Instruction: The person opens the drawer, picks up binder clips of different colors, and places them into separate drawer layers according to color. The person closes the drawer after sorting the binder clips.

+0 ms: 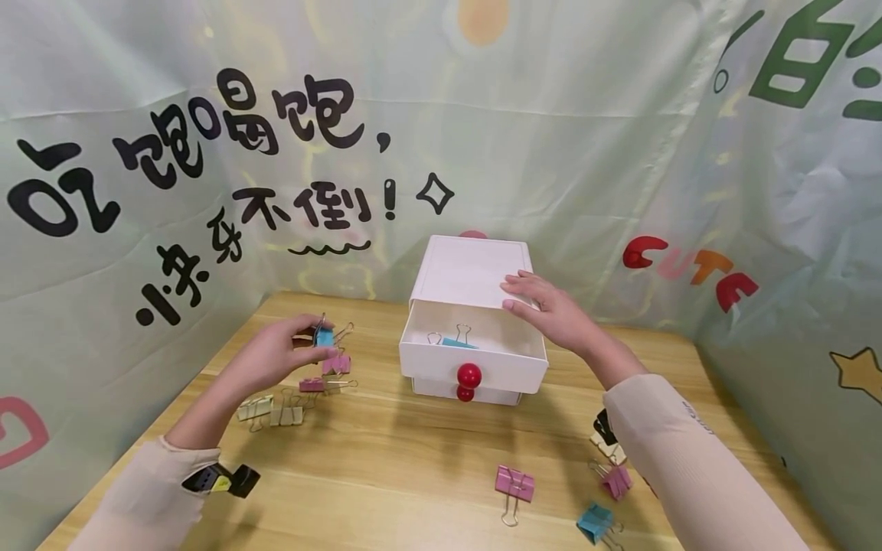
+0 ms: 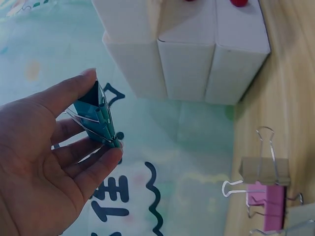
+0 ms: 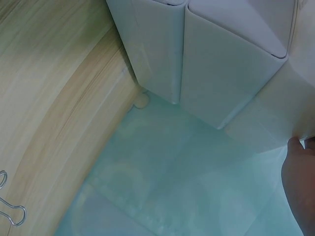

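White drawer unit stands centre-back, its top drawer out, presumably for access; the right hand, fingers extended, rests atop, seemingly steadying it; the left hand pinches a blue binder clip, likely for control.

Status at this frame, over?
Left hand pinches blue binder clip. Right hand at edge of white box. Top drawer open, second clip inside. Drawer mouth looks unblocked from left.

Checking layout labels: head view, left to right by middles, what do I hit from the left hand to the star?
left hand → held blue binder clip → white drawer box → right hand → loose blue binder clip → CUTE lettering → star
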